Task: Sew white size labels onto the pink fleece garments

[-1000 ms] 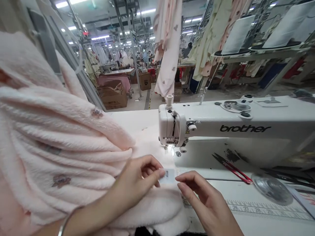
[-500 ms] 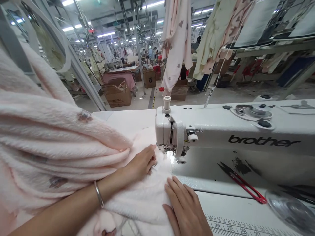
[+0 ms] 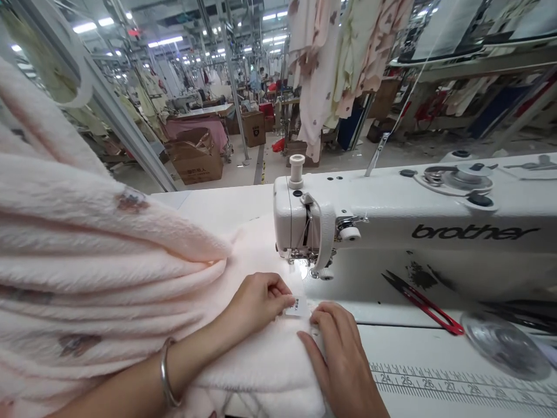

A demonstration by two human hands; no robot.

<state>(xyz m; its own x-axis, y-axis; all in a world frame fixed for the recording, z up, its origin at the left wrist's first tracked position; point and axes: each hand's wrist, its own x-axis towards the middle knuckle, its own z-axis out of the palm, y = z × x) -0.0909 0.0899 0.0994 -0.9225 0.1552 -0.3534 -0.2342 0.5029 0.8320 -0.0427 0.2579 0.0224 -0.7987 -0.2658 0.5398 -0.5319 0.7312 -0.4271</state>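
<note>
Label [image 3: 297, 305] is back out from under the needle, pinched in my left hand [image 3: 256, 302] on the fleece [image 3: 256, 360], while my right hand [image 3: 337, 354] lies flat and open beside it.

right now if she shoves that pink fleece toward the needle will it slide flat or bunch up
The pink fleece would probably bunch: it already lies in soft, deep folds, so it looks floppy. Its fuzzy pile likely drags rather than slips on the machine table. The big mound at the left may weigh on the edge under her left hand and right hand.
</note>
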